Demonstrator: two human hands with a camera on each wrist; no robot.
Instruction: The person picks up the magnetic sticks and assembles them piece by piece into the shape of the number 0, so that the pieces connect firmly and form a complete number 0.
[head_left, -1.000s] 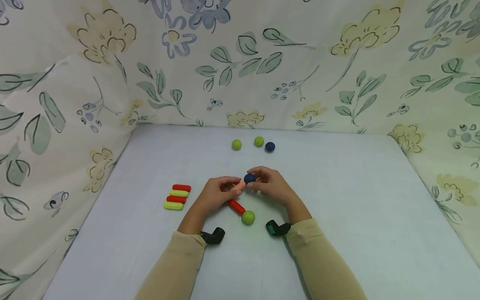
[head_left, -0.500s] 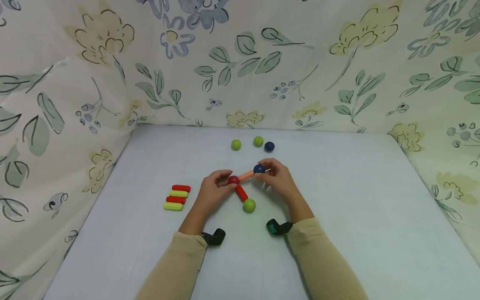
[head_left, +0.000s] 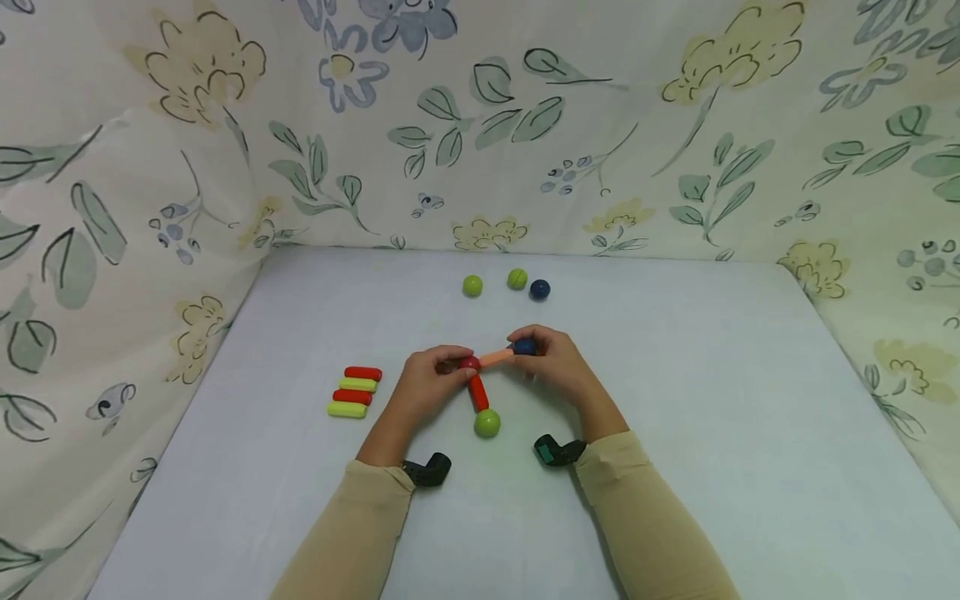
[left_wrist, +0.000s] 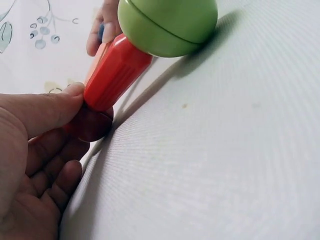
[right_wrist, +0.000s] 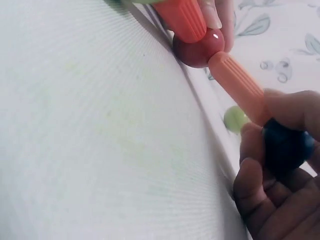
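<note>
My left hand [head_left: 430, 385] pinches a red ball [head_left: 469, 363] between thumb and fingers. From that ball a red rod [head_left: 478, 393] runs toward me and ends in a green ball [head_left: 487, 423]. An orange rod [head_left: 497, 357] joins the red ball to a dark blue ball [head_left: 523, 346] on the right. My right hand [head_left: 558, 367] holds the blue ball, with the thumb at the rod's end. In the right wrist view the orange rod [right_wrist: 237, 85] meets the blue ball [right_wrist: 285, 147] inside the curled fingers. The left wrist view shows the green ball [left_wrist: 170, 25] close up.
Left of the hands lie several short rods [head_left: 352, 397], red and yellow-green, side by side. At the back of the white table [head_left: 712, 400] sit two green balls [head_left: 472, 286] and a dark blue ball [head_left: 539, 289]. A floral cloth [head_left: 480, 167] hangs behind.
The hands moved apart, and the red ball and orange rod came into sight. The blue ball shifted right, then slightly toward me. The green ball swung away, then back and left.
</note>
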